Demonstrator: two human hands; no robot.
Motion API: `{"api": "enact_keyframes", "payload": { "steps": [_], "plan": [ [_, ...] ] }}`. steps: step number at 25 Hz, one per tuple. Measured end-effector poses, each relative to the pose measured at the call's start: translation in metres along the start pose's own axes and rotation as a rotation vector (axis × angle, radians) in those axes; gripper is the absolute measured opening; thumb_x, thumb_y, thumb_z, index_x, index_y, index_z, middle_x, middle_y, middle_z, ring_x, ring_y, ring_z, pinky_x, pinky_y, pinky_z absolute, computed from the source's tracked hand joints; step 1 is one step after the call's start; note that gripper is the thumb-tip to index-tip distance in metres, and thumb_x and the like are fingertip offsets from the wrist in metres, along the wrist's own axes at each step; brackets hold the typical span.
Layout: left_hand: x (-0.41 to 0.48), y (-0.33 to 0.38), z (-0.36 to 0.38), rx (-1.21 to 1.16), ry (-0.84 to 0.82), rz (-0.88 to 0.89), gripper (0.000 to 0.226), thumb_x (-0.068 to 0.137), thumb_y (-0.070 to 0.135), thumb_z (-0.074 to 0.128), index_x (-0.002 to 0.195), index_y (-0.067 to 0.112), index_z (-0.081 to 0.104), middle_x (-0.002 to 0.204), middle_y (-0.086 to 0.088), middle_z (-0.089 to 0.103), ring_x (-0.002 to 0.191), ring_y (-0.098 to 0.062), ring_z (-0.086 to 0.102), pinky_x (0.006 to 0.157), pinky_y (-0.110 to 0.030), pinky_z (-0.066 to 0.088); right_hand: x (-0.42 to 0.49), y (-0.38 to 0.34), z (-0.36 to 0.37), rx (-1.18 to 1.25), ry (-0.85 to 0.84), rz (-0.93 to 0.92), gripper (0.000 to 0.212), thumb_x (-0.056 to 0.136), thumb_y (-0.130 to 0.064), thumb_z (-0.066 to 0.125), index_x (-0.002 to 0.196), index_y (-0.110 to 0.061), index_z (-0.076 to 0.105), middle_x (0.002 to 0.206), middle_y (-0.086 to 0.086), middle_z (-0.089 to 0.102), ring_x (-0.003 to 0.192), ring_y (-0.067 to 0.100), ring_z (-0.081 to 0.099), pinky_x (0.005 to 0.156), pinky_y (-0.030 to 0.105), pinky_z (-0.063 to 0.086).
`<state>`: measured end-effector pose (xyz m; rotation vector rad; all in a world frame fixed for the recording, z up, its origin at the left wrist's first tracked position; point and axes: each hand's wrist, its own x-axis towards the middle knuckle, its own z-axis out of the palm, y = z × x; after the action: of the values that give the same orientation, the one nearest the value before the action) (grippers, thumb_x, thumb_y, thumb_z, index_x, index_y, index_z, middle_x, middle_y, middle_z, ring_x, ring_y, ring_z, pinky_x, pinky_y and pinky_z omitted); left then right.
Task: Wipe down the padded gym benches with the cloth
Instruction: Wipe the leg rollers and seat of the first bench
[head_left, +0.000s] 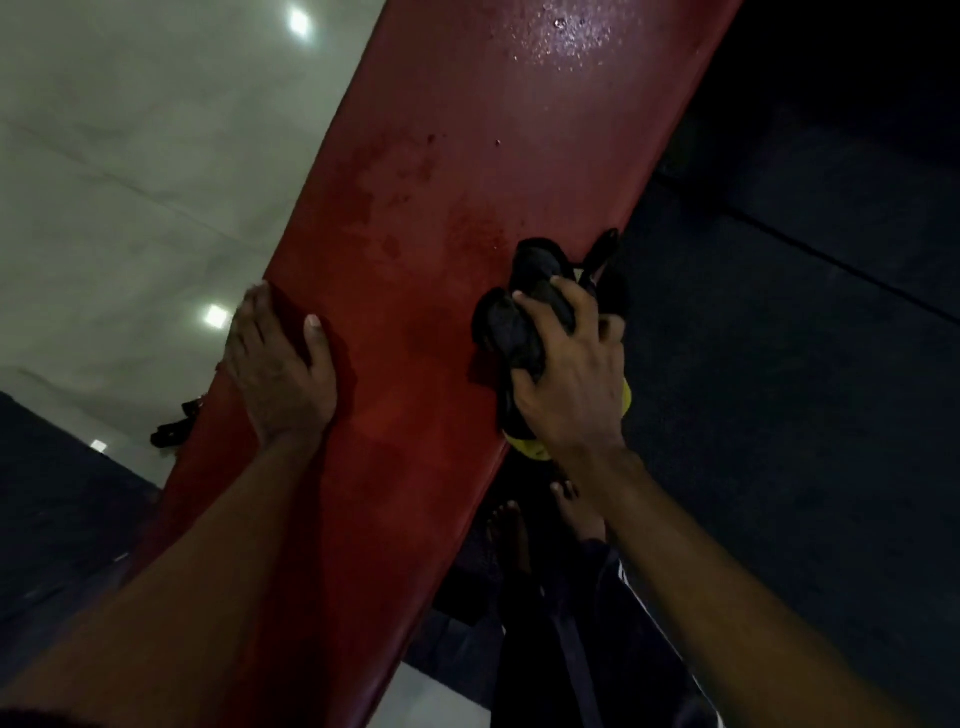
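Note:
A long red padded bench (415, 218) runs diagonally from the lower left to the upper right of the head view. Water droplets glisten on its far end, and damp smears darken its middle. My right hand (569, 374) grips a bunched black cloth (519, 317) and presses it on the bench's right edge. My left hand (278, 364) lies flat on the bench's left edge, its thumb on the top of the pad and its fingers straight over the side.
Pale glossy tiled floor (130, 156) with light reflections lies left of the bench. Dark rubber matting (805, 338) covers the floor on the right. My bare feet (540, 525) stand under the bench's right side. A yellow part (530, 447) shows below my right hand.

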<state>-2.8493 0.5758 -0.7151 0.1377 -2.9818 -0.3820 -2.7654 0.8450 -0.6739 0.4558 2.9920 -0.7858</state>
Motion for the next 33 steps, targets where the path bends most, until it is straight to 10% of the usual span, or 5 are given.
{"api": "enact_keyframes", "payload": {
  "steps": [10, 16, 20, 26, 33],
  "plan": [
    [0.0, 0.0, 0.001, -0.014, -0.023, -0.034, 0.062, 0.103, 0.045, 0.04, 0.153, 0.009, 0.033, 0.155, -0.013, 0.04, 0.143, -0.028, 0.036, 0.119, -0.045, 0.026, 0.079, -0.009, -0.012, -0.207, -0.239, -0.581, 0.069, 0.073, -0.026, 0.074, 0.139, -0.021, 0.056, 0.15, 0.011, 0.045, 0.107, 0.042, 0.049, 0.081, 0.047, 0.05],
    [-0.001, 0.002, 0.0, -0.004, -0.07, -0.082, 0.064, 0.102, 0.046, 0.041, 0.155, 0.011, 0.03, 0.156, -0.011, 0.039, 0.144, -0.028, 0.034, 0.12, -0.047, 0.023, 0.124, -0.034, -0.007, -0.245, -0.079, -0.221, 0.067, 0.076, -0.028, 0.067, 0.141, -0.023, 0.052, 0.152, 0.012, 0.041, 0.119, 0.044, 0.046, 0.09, 0.049, 0.048],
    [0.0, 0.002, -0.001, -0.009, -0.097, -0.095, 0.066, 0.1, 0.046, 0.041, 0.155, 0.011, 0.03, 0.156, -0.011, 0.038, 0.144, -0.029, 0.033, 0.12, -0.048, 0.023, 0.115, -0.035, -0.001, -0.264, -0.282, -0.607, 0.076, 0.076, -0.029, 0.068, 0.148, -0.023, 0.046, 0.156, 0.011, 0.037, 0.114, 0.042, 0.048, 0.088, 0.049, 0.049],
    [0.0, 0.002, -0.004, -0.019, -0.122, -0.115, 0.068, 0.099, 0.051, 0.039, 0.155, 0.012, 0.032, 0.156, -0.012, 0.038, 0.145, -0.029, 0.033, 0.119, -0.047, 0.022, 0.145, -0.061, 0.013, -0.173, -0.152, -0.282, 0.072, 0.078, -0.036, 0.06, 0.146, -0.015, 0.047, 0.15, 0.018, 0.041, 0.124, 0.045, 0.046, 0.101, 0.052, 0.044],
    [0.001, 0.0, -0.009, -0.147, -0.103, -0.132, 0.063, 0.1, 0.046, 0.049, 0.153, 0.014, 0.037, 0.152, -0.01, 0.043, 0.142, -0.028, 0.037, 0.117, -0.045, 0.028, 0.167, -0.073, 0.014, -0.308, -0.307, -0.662, 0.075, 0.075, -0.034, 0.068, 0.146, -0.021, 0.047, 0.149, 0.013, 0.044, 0.114, 0.043, 0.051, 0.089, 0.051, 0.051]
  ]
}}
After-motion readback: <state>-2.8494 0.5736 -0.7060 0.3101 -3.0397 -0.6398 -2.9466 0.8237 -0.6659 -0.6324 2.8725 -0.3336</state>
